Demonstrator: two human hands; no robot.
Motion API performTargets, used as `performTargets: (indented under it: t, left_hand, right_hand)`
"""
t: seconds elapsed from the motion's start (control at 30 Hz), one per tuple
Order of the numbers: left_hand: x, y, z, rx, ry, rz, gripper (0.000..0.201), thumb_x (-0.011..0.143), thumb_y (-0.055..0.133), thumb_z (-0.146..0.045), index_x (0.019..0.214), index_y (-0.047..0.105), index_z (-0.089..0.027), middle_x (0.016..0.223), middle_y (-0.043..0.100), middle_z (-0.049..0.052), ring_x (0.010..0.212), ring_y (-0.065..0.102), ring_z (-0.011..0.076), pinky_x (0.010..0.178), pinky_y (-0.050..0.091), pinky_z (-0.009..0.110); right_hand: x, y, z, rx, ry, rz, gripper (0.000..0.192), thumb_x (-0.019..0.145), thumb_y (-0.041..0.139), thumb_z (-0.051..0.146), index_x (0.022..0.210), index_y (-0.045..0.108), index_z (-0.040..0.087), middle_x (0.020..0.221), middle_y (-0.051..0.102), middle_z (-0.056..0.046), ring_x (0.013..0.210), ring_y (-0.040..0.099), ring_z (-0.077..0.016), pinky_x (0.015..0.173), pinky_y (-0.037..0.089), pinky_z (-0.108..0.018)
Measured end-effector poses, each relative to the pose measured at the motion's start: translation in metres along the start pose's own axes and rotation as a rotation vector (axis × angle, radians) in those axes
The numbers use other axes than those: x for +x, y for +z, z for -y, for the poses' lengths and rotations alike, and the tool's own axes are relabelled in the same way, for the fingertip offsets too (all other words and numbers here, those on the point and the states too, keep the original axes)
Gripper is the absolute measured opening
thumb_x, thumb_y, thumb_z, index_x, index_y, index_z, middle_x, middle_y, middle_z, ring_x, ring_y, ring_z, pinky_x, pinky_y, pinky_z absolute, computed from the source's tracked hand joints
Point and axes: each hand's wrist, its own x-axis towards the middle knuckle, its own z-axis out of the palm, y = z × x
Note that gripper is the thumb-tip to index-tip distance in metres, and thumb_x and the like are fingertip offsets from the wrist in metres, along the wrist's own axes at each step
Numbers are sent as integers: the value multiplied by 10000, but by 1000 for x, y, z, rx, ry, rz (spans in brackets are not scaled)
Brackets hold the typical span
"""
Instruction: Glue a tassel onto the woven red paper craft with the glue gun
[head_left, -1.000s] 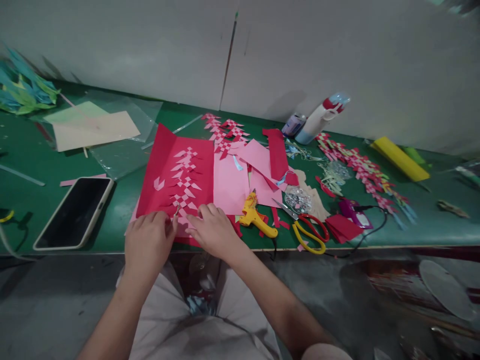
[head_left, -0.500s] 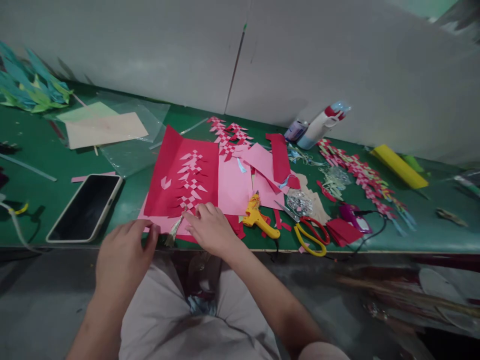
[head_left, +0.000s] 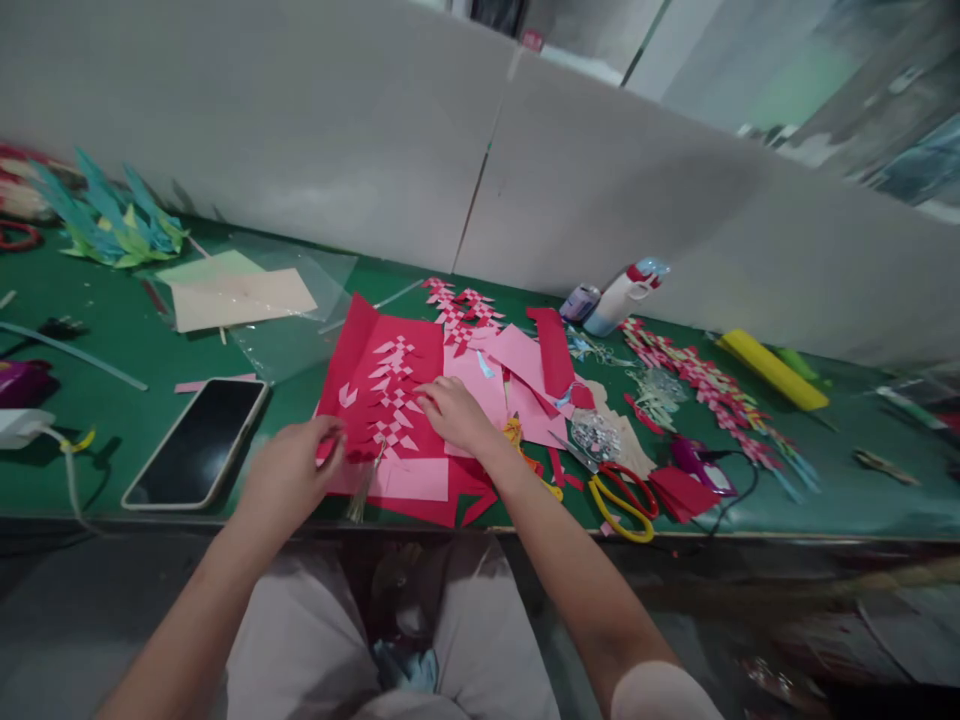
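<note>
A pink-and-red woven paper strip (head_left: 395, 385) with pointed side flaps lies on a large red paper sheet (head_left: 360, 340), a tassel (head_left: 363, 490) at its near end. My right hand (head_left: 459, 415) is at the strip's right side, thumb and forefinger closed at a pointed flap. Over the sheet's left edge is my left hand (head_left: 296, 460), its fingers curled and the thumb a little apart, with red paper showing between them. A small folded pink piece (head_left: 347, 396) lies left of the strip. Pink paper (head_left: 420, 478) lies along the near edge.
Left of the sheet lies a phone (head_left: 196, 445). On the right are a yellow glue gun (head_left: 514, 430), partly behind my right forearm, scissors (head_left: 624, 500), a bag of beads (head_left: 596, 436) and a white bottle (head_left: 621, 302). More woven strips (head_left: 694, 370) lie beyond.
My right hand has moved from the tassel end up to the strip's right side. My left hand has shifted up and right, over the sheet's edge. The camera view has tilted up.
</note>
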Motion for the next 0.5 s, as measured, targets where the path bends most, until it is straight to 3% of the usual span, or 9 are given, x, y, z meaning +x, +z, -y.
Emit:
performTargets:
  t: [0.13,0.27,0.4,0.5]
  left_hand:
    - [54,4,-13,16,84,98,331,860,413,-301,1086,630,-194,1081,717,94,986,662,227,794,475,301]
    - [104,17,-24,37,112,89,328,847,430,-220,1103,631,-183,1065,723,105,967,671,219,788,476,293]
    - [142,30,-32,55,116,75,301,858,450,-178,1096,635,-166,1036,715,126,972,667,226,809,481,311]
    - [163,41,-35,56,160,82,257,905,487,-252,1096,620,-142,1048,688,112,987,644,204,864,493,358]
  right_hand:
    - [43,1,-19,138,96,-32,303,920,465,112,1148,665,115,1160,674,-127,1105,587,-181,1016,391,-322]
    - [83,6,-31,221,194,-100,439,913,400,59,1308,549,180,1286,634,-80,1143,600,-133,965,450,-271]
    - [113,9,-41,258,299,-93,471,877,425,67,1333,521,135,1285,628,-128,1167,601,-191,970,456,-304]
    - [127,12,-48,273,338,-69,475,838,499,100,1309,543,130,1274,628,-151,1186,583,-266,992,441,-376]
